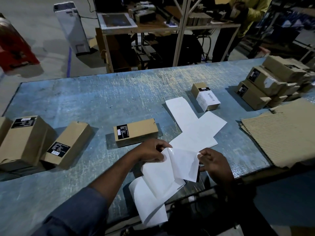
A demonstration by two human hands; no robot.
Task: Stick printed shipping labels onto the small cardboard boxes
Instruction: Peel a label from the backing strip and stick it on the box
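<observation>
Over the table's near edge, my left hand (151,151) pinches the backing strip (153,181) while my right hand (215,163) pinches a white label (185,163) peeled partly away from it. The strip hangs down past the edge. A small cardboard box (138,132) with a black sticker lies just beyond my left hand. Two more brown boxes (25,140) (68,143) lie at the left. Farther back, another box (205,96) carries a white shipping label with a barcode.
Empty white backing sheets (192,123) lie on the scratched blue table (95,97). A pile of brown boxes (269,82) sits at the back right and a stack of corrugated cardboard (283,132) at the right edge. A person in yellow (247,16) stands at the shelving behind.
</observation>
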